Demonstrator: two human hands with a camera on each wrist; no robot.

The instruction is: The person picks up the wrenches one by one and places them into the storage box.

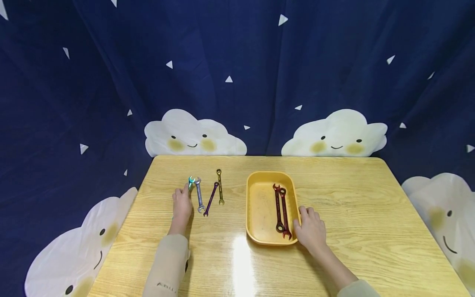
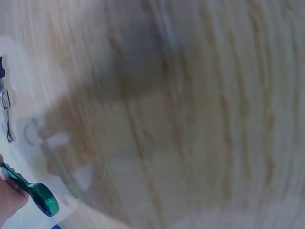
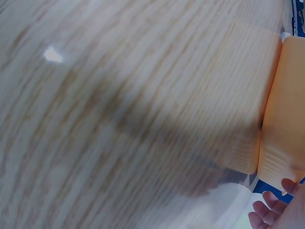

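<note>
My left hand (image 1: 182, 202) holds a green open-end and ring wrench (image 2: 40, 195) on the left side of the table. Its ring end sticks out past the fingers in the left wrist view; its open end shows beyond the fingertips in the head view. Just right of it lie a silver-blue wrench (image 1: 199, 196), a purple wrench (image 1: 211, 199) and a gold wrench (image 1: 220, 187). My right hand (image 1: 312, 230) holds the right rim of a yellow plastic bin (image 1: 259, 175), thumb over the edge. Inside the bin, two red wrenches (image 1: 278, 208) lie side by side, lengthwise.
The wooden table (image 1: 356, 194) extends right of the bin, its far edge against a dark blue curtain (image 1: 252, 82) with clouds and triangles. Glare (image 1: 243, 264) shines on the tabletop near the bin's front left corner.
</note>
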